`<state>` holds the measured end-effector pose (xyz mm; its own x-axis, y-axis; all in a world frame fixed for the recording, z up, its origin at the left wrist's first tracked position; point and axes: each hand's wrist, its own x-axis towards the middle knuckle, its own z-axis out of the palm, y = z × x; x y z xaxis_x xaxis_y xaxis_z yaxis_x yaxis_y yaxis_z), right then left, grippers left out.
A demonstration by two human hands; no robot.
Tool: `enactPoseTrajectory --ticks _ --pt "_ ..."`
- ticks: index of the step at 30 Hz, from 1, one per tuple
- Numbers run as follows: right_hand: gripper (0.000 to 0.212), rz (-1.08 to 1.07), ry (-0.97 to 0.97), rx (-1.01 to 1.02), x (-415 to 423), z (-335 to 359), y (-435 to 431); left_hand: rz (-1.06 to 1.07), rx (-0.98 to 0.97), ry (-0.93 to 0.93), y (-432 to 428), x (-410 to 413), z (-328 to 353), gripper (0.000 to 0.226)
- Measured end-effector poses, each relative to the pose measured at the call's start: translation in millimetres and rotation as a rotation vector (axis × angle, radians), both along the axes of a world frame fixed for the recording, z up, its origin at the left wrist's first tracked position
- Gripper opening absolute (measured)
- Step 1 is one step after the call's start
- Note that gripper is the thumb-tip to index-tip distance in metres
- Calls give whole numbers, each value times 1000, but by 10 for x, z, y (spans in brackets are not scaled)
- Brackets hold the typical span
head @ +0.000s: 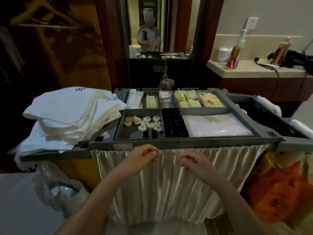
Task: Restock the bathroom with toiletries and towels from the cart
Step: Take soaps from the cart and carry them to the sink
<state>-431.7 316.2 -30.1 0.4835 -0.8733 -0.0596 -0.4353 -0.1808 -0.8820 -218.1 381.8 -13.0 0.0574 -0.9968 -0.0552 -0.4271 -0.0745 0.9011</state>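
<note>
Folded white cloth towels (71, 116) lie stacked at the left end of the grey plastic cart tray (169, 144), beside its compartments of small round white toiletry pots (149, 123) and little black bottles (174, 123). The towels look soft, floppy and bulky. A stack probably wants one hand slid underneath and one on top, or it may unfold. The pots and bottles seem light, hard and smooth, best pinched singly. The left hand (144, 154) and right hand (191, 162) hover near the tray's front rim, fingers loosely curled, holding nothing.
</note>
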Motion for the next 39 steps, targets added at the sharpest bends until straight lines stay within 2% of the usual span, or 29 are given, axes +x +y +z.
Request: enactPoseTrajectory --ticks 5,10,16,21,27,33,39 --pt "14 110 64 -13 205 105 -854 103 19 36 -722 220 116 17" --pt "16 217 95 -8 578 168 -1445 218 -5 -41 -1137 568 60 14" --pt "12 262 110 -38 1085 101 -1988 345 55 -212 -1453 1192 -156 17" --pt "8 307 194 -97 1544 9 -2318 344 89 -255 -1724 1646 -336 12" --pt "14 301 375 -204 1933 -192 -2565 210 33 -274 -2104 1713 -564 25" --pt "18 324 471 -270 2087 -308 -2724 65 28 -684 -2302 1776 -728 43" --pt "14 286 443 -301 2131 -359 -2870 -40 13 -914 -2517 1877 -852 54"
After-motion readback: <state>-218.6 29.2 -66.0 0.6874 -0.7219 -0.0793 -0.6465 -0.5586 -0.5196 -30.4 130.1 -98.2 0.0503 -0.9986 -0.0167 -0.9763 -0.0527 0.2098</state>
